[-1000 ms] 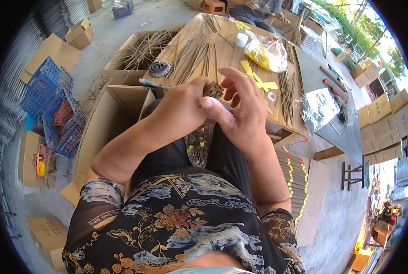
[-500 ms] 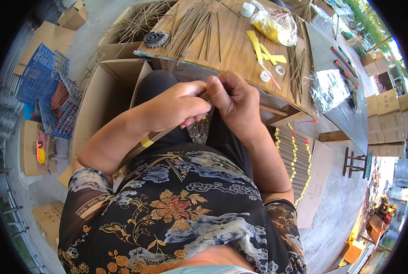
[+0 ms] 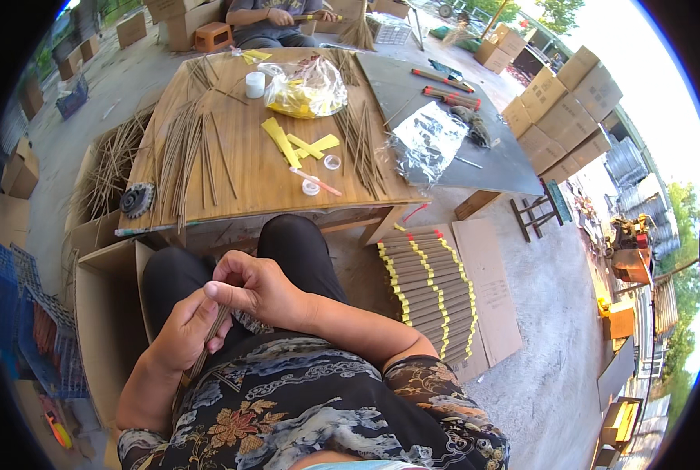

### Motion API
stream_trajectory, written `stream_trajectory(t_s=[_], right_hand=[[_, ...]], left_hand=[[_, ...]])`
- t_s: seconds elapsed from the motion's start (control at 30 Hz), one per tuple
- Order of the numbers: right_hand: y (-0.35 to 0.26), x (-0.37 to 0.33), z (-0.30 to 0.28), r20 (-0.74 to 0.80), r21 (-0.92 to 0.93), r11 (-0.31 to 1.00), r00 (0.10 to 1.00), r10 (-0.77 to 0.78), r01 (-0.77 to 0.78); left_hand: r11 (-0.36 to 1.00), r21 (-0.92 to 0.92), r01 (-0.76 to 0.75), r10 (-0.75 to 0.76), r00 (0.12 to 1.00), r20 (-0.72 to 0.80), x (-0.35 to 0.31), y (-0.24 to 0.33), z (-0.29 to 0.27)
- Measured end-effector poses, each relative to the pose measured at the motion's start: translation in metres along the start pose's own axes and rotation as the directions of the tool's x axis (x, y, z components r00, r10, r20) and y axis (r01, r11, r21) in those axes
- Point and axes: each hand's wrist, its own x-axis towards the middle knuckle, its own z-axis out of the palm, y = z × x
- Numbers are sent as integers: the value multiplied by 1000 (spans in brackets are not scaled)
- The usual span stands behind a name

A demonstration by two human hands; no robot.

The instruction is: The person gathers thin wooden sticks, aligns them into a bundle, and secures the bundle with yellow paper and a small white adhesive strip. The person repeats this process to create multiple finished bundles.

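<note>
Over my lap, my left hand is wrapped round a bundle of thin brown sticks, which slants down toward my left forearm. My right hand is closed at the bundle's upper end, thumb against the fingers; the fingers largely hide the tips there. In front of my knees stands a wooden table. Loose brown sticks lie on its left part, with yellow strips and a small clear tape roll farther right.
An open cardboard box stands beside my left leg. Banded stick bundles lie on cardboard at the right. A plastic bag of yellow material and a black gear-like disc rest on the table. Another person sits beyond it.
My view has tilted up and turned right, bringing in the other person and the far side of the table. My hands stay together on the bundle, lower left in the picture.
</note>
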Motion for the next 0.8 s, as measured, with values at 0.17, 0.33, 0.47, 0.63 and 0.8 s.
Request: stream_trajectory(t_s=[0.17, 0.33, 0.47, 0.63, 0.8], right_hand=[[-8, 3, -18, 217, -11, 1000, 976, 16, -14], [6, 14, -22, 305, -130, 980, 946, -108, 153], [11, 20, -25, 324, -52, 991, 940, -103, 126], [-4, 23, -28, 402, 143, 944, 888, 221, -299], [14, 38, -31, 390, -40, 993, 913, 121, -114]], left_hand=[[998, -49, -25, 23, 999, -42, 1, -4, -7], [986, -164, 27, -33, 999, -35, 5, -8, -12], [945, -310, 108, -85, 993, 86, 7, -5, -15], [948, -274, 159, -151, 987, 52, 13, 3, -11], [937, -316, 151, -126, 987, 97, 17, -4, -29]])
